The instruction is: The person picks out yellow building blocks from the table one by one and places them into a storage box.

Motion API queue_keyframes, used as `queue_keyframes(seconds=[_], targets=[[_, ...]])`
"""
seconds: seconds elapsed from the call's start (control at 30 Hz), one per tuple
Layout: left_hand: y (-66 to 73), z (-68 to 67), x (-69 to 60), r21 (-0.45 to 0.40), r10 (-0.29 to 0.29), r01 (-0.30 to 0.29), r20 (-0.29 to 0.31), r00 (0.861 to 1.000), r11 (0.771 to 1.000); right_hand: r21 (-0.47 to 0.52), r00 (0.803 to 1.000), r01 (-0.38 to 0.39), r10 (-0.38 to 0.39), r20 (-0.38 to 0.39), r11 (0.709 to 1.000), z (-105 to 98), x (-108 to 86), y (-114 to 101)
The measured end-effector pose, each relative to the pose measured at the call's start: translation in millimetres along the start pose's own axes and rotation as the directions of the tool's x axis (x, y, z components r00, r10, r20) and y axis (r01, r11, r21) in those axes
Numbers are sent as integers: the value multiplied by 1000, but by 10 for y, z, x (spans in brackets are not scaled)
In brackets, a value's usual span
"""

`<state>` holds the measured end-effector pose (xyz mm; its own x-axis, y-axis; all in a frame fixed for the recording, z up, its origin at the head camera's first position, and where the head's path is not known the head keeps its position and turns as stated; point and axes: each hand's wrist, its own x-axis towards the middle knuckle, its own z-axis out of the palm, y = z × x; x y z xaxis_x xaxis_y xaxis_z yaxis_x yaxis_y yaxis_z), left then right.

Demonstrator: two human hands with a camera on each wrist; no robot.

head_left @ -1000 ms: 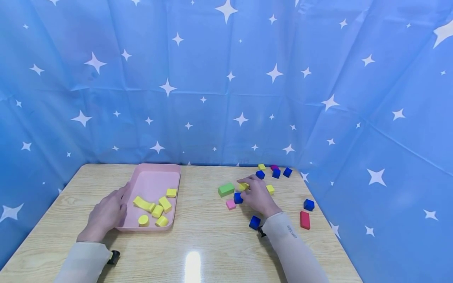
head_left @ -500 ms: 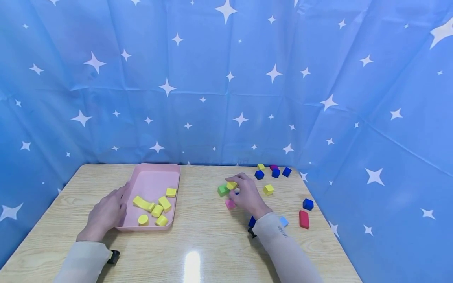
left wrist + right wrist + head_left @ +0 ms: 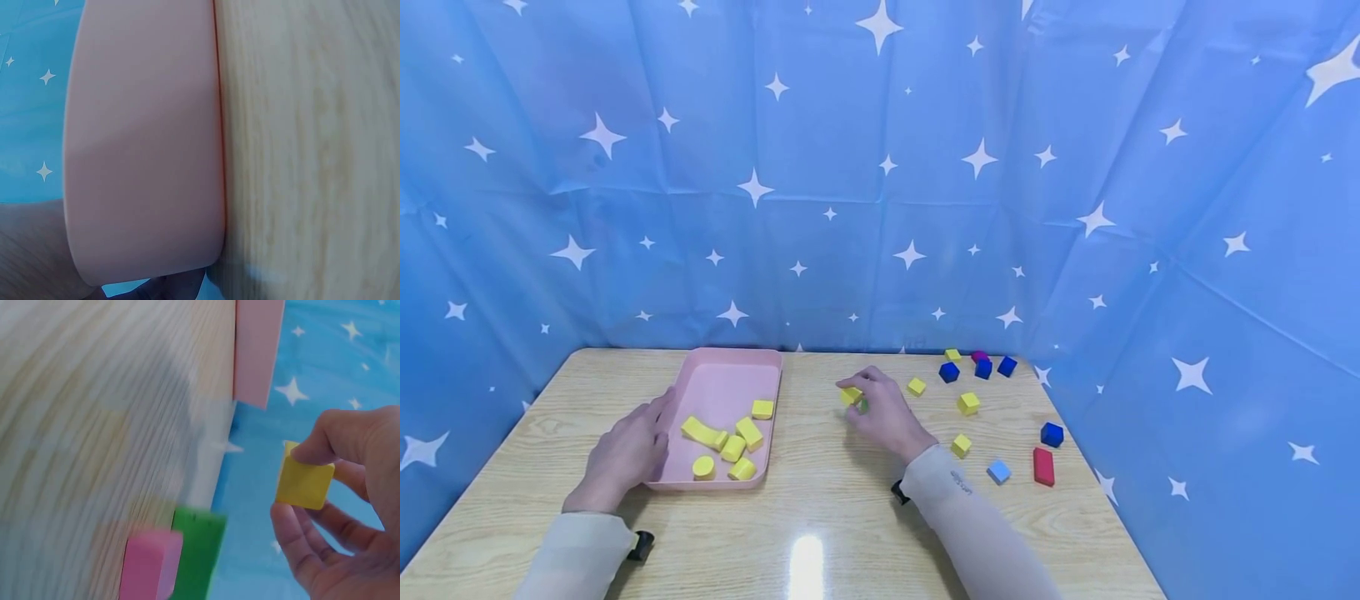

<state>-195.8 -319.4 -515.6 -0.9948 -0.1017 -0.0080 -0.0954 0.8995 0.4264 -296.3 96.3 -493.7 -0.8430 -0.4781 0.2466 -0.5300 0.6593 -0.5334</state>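
Starry curtain: blue (image 3: 820, 100), printed with white four-pointed stars, hanging behind the table and along its right side.
Table: pale wood grain (image 3: 722, 550), with a bright patch of glare near the front.
Pink tray: shallow (image 3: 722, 385), on the left part of the table, with several yellow pieces (image 3: 749, 433) lying in its front half.
Sleeves: pale grey on both arms (image 3: 985, 537), a small black fitting (image 3: 641, 546) at each wrist.
Left hand: at the tray's left rim (image 3: 627, 446); cannot tell whether its fingers curl round the edge.
Right hand: right of the tray and well apart from it (image 3: 887, 414), thumb and fingers pinching a block.
Green block: largely hidden by the right hand in the head view; the right wrist view shows it (image 3: 199, 553) behind a pink block (image 3: 149, 565).
Red block: lying near the table's right edge (image 3: 1043, 466).
Held yellow block: between thumb and fingertips (image 3: 305, 481), raised clear of the table.
Dark blue blocks: three near the back right corner (image 3: 983, 368), another just behind the red block.
Loose yellow blocks: four scattered to the right of the right hand (image 3: 968, 403).
Light blue block: left of the red one (image 3: 998, 472).
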Motion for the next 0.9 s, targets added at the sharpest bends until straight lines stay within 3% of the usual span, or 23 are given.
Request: queue_keyframes(seconds=[0.9], targets=[[-18, 5, 18, -4, 8, -8, -6, 1000, 1000, -76, 979, 170, -160, 128, 982, 577, 617, -919]])
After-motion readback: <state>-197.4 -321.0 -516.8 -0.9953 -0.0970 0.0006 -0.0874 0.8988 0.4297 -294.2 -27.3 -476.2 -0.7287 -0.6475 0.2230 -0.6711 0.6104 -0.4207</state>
